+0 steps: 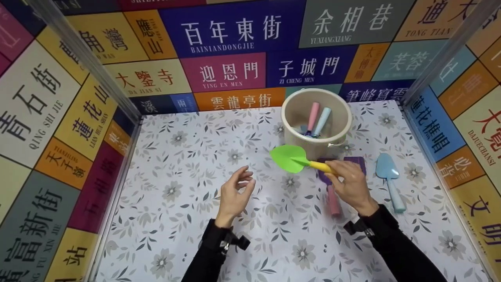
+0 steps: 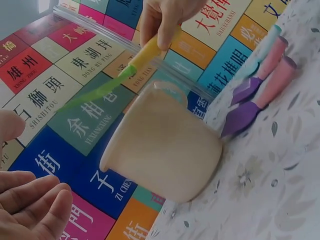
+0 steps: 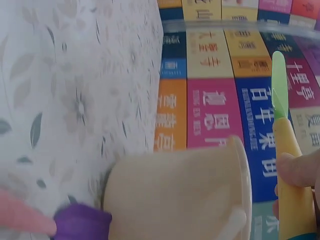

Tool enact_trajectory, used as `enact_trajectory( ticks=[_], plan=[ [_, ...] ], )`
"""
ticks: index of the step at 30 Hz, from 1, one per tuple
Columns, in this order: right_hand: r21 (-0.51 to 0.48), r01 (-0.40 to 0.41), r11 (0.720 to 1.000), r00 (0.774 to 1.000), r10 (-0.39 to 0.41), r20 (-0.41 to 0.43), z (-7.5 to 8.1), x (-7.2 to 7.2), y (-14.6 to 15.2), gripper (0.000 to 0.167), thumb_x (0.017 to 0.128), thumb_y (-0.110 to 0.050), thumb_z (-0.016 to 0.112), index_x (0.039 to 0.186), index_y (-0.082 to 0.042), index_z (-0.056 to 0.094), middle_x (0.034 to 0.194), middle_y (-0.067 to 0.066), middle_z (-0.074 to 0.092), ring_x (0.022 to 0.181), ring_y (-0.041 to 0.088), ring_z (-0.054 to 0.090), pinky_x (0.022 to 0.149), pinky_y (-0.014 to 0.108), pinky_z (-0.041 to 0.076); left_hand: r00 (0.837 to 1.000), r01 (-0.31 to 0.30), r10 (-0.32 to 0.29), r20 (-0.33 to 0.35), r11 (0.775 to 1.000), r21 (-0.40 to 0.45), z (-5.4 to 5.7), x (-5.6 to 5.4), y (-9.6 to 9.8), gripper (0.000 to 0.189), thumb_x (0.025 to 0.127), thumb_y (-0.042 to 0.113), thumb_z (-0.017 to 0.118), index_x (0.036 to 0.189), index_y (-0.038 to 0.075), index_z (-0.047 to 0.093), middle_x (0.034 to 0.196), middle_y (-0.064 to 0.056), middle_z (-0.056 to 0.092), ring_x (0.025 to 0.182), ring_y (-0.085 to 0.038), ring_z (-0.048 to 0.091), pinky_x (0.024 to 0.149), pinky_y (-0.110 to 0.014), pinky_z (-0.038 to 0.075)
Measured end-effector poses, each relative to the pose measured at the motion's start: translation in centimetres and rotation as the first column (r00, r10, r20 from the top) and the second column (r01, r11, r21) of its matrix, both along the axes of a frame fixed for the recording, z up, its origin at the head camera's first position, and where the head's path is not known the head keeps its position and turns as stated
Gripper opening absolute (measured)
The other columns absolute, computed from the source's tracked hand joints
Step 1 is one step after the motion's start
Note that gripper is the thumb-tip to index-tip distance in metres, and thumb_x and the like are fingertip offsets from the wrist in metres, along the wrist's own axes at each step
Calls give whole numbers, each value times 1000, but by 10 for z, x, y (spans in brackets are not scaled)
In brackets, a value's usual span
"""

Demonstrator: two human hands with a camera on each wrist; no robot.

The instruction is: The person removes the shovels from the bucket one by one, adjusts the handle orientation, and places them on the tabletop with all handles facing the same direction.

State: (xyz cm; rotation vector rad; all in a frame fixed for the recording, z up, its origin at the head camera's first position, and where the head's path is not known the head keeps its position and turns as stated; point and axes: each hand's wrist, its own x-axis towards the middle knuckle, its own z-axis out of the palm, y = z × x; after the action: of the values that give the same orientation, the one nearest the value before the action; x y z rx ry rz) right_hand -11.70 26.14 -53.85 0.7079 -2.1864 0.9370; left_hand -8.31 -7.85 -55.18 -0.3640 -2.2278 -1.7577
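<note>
Cream bucket (image 2: 165, 145); yellow-handled green trowel (image 1: 299, 160) near it, pale-blue trowel (image 1: 391, 184) to its right, white surface (image 1: 211, 156) with grey flowers beneath.

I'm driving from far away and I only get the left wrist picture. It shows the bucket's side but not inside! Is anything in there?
Observer: Yes! The head view shows a pink handle and a light blue handle inside the bucket.

Child: Cool! The green shovel looks super thin to me. What shape is it really?

Observer: From above, its blade is broad and leaf-shaped.

Child: And what color are the person's sleeves?

Observer: Both sleeves are black.
</note>
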Motion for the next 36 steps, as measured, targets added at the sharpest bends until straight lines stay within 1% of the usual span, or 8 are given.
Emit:
enact_trajectory(
  ticks=[2,5,8,10,18,26,30,36],
  plan=[
    [8,-28,1000,1000,28,-1,-3,0,-9,34,97,-26,75,112,5,75,101,18,76,87,39,66,84,46,45,999,16,-17,37,999,33,5,-4,4,42,102,5,67,140,-9,58,119,-21,71,107,-34,70,91,-43,60],
    [23,-59,998,998,60,-6,-7,0,-21,29,88,-12,81,111,4,76,101,18,76,87,38,67,84,48,46,997,23,-28,70,997,68,9,-10,10,40,102,5,66,138,-11,58,118,-23,71,108,-37,70,90,-44,60],
    [45,-70,997,997,71,-18,-11,1,-29,36,74,3,84,109,4,76,101,18,76,87,37,67,82,50,48,996,14,-22,87,996,92,12,-14,14,38,103,5,65,135,-12,60,113,-24,72,103,-38,72,86,-41,61],
    [62,-75,995,997,76,-22,-13,1,-33,38,71,6,85,108,4,77,101,18,76,86,37,67,81,50,49,995,7,-18,103,994,106,11,-16,16,36,103,6,65,134,-12,62,109,-23,73,98,-37,73,84,-38,62],
    [101,-105,989,994,106,-8,-19,3,-40,36,73,3,86,107,4,77,101,19,76,88,35,68,82,48,50,990,-62,56,133,997,44,9,-21,20,24,105,9,63,122,-7,72,95,-18,77,79,-27,76,72,-32,63],
    [144,-91,985,992,77,97,-17,6,-42,39,72,5,88,108,3,75,102,17,74,89,33,67,80,48,52,989,-145,143,-25,984,-101,14,-23,20,16,101,4,66,110,-5,77,74,-9,74,59,-14,66,56,-22,51],
    [179,-104,978,982,72,173,-15,8,-43,40,73,5,89,109,3,73,102,15,72,90,32,66,82,49,55,981,-159,141,-134,978,-137,19,-24,21,13,99,0,67,104,-6,77,72,-10,74,55,-15,62,53,-21,47],
    [229,-116,967,975,67,210,-14,8,-45,47,77,-8,92,118,0,70,102,13,68,89,33,65,78,48,56,961,-147,91,-262,968,-203,25,-24,24,11,98,-1,67,102,-6,77,76,-10,75,57,-19,67,55,-22,53]
  ],
)
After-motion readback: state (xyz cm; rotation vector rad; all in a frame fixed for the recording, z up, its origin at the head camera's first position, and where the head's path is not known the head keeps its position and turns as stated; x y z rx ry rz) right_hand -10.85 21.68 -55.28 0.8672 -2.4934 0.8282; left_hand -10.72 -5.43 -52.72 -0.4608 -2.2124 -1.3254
